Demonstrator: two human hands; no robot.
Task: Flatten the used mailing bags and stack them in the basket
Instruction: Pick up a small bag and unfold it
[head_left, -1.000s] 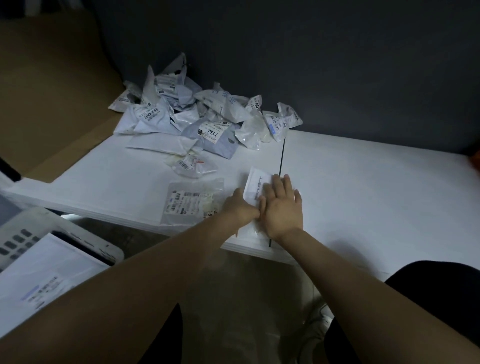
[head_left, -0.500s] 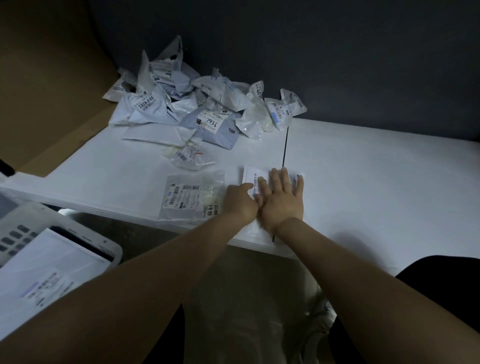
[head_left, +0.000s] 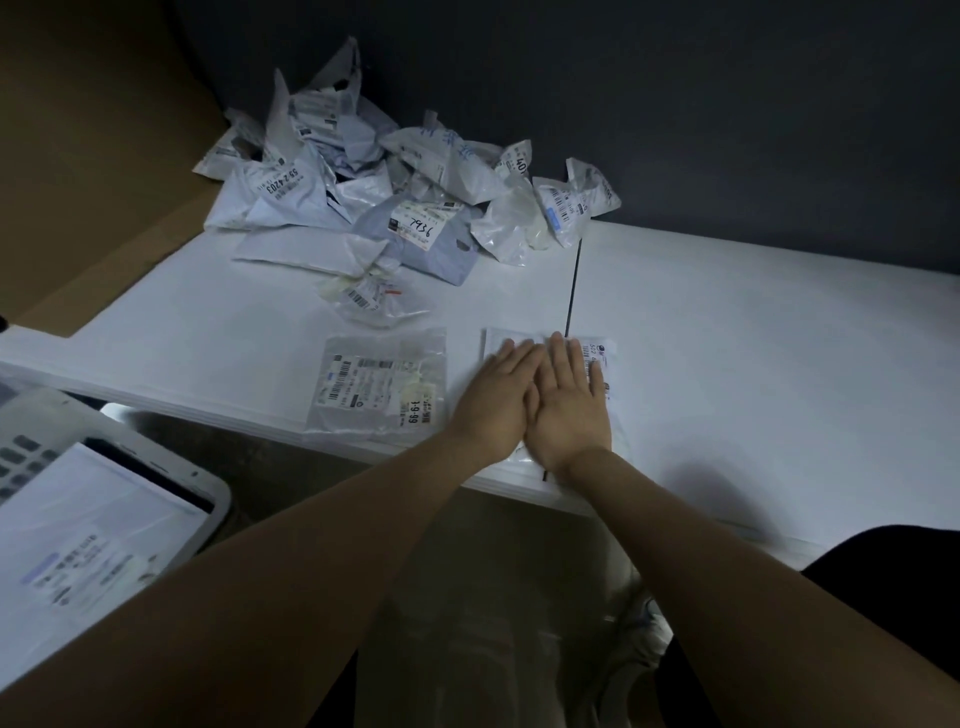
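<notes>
Pressing side by side, the left hand (head_left: 496, 402) and the right hand (head_left: 569, 410) lie palm-down on a white mailing bag (head_left: 602, 358) at the near edge of the bench (head_left: 753, 364). Neither grip closes on anything: the fingers are straight and together, flat on the bag, and the two hands touch along their inner edges. The bag lies flat across the dark seam (head_left: 573, 291) in the benchtop, its printed label showing past the right fingertips.

Just left of the hands, and apart from them, a clear bag (head_left: 379, 384) with barcode labels lies flat on the bench. Behind it sits a small crumpled clear bag (head_left: 369, 301), and further back, against the dark wall (head_left: 675, 104), a heap of crumpled bags (head_left: 395, 192) (one marked 7936 by hand).

Below the bench at lower left stands the white basket (head_left: 210, 499), slotted on its side. Inside it lies a flat white bag (head_left: 88, 551), label up — how many lie beneath it cannot be told.
</notes>
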